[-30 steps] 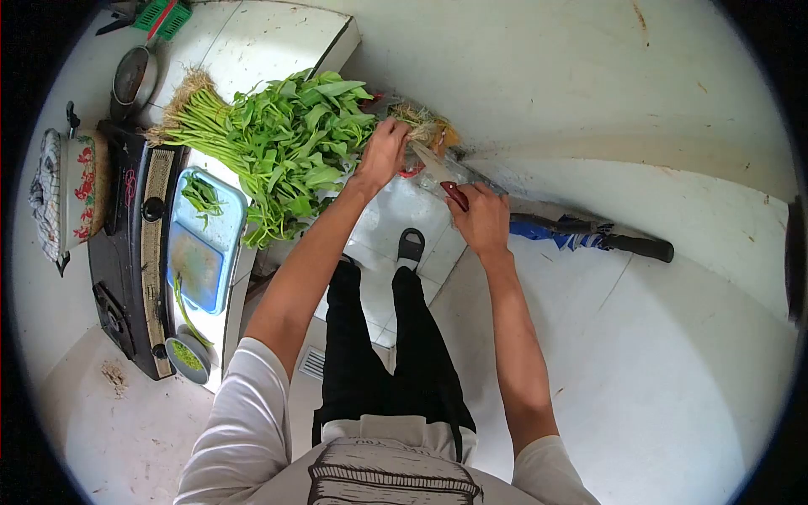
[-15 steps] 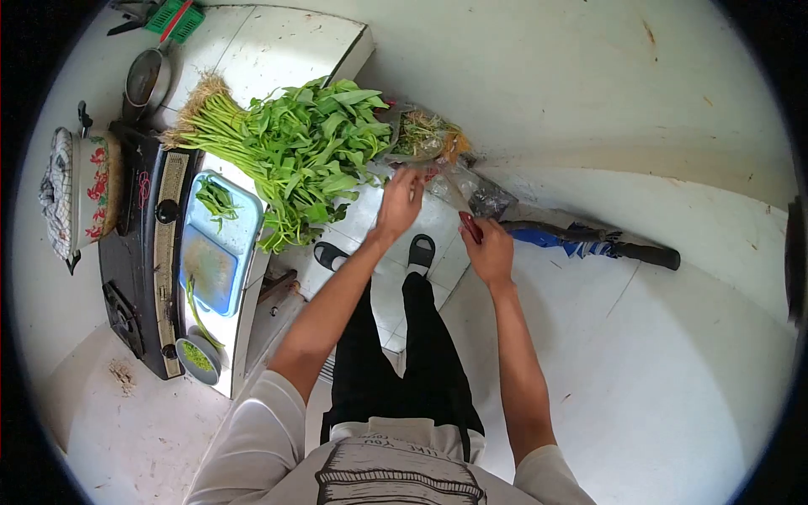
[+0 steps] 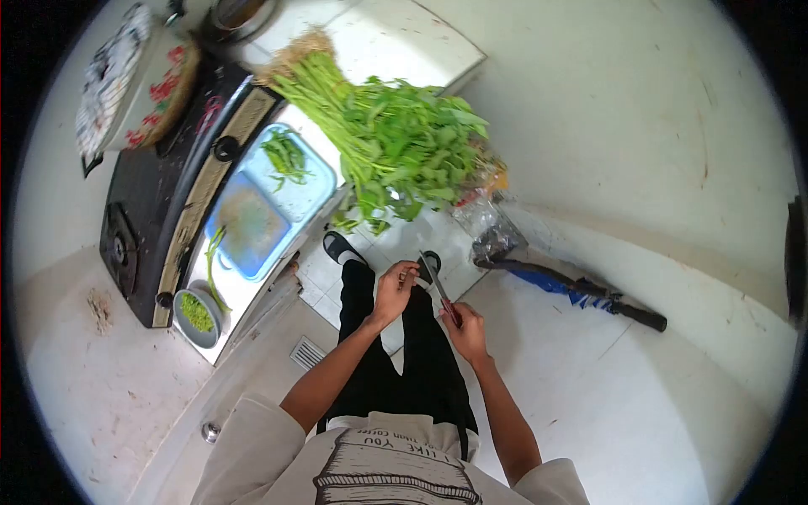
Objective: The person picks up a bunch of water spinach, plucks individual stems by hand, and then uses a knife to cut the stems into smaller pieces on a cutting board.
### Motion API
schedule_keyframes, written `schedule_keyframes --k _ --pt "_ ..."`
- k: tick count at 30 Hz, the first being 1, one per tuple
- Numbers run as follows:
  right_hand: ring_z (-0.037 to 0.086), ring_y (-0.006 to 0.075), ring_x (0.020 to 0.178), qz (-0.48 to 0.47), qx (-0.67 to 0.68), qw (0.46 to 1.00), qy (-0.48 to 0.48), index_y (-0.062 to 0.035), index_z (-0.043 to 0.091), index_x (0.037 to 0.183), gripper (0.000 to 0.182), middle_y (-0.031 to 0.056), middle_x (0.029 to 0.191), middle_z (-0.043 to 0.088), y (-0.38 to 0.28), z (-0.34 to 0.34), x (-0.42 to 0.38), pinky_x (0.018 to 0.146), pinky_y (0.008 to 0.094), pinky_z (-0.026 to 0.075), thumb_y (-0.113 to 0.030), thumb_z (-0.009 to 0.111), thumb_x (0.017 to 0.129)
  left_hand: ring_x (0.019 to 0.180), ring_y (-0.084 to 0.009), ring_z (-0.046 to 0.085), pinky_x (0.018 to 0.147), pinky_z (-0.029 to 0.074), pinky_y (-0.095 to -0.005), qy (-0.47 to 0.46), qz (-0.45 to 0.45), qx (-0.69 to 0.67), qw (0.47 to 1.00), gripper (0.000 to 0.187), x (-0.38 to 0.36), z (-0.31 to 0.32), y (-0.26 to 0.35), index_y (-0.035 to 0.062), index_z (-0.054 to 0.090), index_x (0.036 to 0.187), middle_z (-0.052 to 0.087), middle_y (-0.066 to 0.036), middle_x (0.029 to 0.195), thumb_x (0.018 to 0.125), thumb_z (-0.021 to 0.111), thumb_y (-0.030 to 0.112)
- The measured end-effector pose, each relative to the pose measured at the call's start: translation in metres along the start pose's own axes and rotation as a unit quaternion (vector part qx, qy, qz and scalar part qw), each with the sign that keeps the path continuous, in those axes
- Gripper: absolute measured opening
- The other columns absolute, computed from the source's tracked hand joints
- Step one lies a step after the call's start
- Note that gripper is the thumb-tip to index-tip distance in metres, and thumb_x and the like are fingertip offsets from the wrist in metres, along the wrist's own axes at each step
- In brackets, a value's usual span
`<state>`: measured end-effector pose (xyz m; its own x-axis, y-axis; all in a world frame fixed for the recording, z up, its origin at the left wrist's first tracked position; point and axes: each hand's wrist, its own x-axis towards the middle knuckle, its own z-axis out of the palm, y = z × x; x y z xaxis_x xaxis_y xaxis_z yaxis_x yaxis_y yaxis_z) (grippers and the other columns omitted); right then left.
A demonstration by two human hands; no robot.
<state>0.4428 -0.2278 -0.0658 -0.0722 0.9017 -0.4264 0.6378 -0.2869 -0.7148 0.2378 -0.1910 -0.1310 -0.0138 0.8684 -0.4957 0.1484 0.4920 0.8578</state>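
My right hand (image 3: 465,330) is closed around the red handle of a knife (image 3: 437,281), whose blade points up and away from me. Beside the blade is my left hand (image 3: 396,290), its fingers loosely bent, with nothing visible in it. Both hands are in front of my legs, off the counter. A big bunch of leafy green vegetable (image 3: 404,135) with pale roots lies on the white counter (image 3: 396,38). Closer to me, a blue tray (image 3: 324,187) holds cut leaves (image 3: 286,157) and a blue cutting board (image 3: 248,227). Chopped green pieces (image 3: 195,313) fill part of a grey bowl (image 3: 212,332).
A black stove (image 3: 160,189) with a flowered pot (image 3: 151,93) stands at the left. Loose green stems (image 3: 214,273) lie by the bowl. Clear plastic bags (image 3: 488,223) and a blue folded umbrella (image 3: 547,279) rest along the wall.
My view has turned, so the counter appears rotated. Both hands have drawn back toward my body, away from the plastic bags, and closer together. The knife stays in my right hand.
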Motion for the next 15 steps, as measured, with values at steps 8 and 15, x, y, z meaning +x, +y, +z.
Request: schedule_keyframes --k 8,15 --pt "0.057 0.0358 0.054 -0.095 -0.025 0.988 -0.116 0.0019 0.058 0.081 0.036 0.02 0.063 0.057 -0.098 0.028 0.006 0.055 0.042 0.045 -0.027 0.072 0.097 0.079 -0.0141 0.069 0.072 0.057 -0.0295 0.14 -0.014 -0.071 0.988 0.019 -0.052 -0.097 0.0 0.0003 0.066 0.117 0.073 -0.01 0.094 0.104 0.053 0.005" --pt "0.062 0.041 0.06 -0.163 -0.05 0.965 -0.199 0.0009 0.059 0.083 0.037 0.0224 0.066 0.06 -0.186 0.062 0.028 0.058 0.0437 0.048 -0.031 0.071 0.098 0.083 -0.0129 0.068 0.076 0.055 -0.0288 0.208 0.022 -0.131 0.969 0.017 -0.074 -0.188 0.035 -0.0029 0.065 0.115 0.071 -0.01 0.093 0.106 0.053 0.005"
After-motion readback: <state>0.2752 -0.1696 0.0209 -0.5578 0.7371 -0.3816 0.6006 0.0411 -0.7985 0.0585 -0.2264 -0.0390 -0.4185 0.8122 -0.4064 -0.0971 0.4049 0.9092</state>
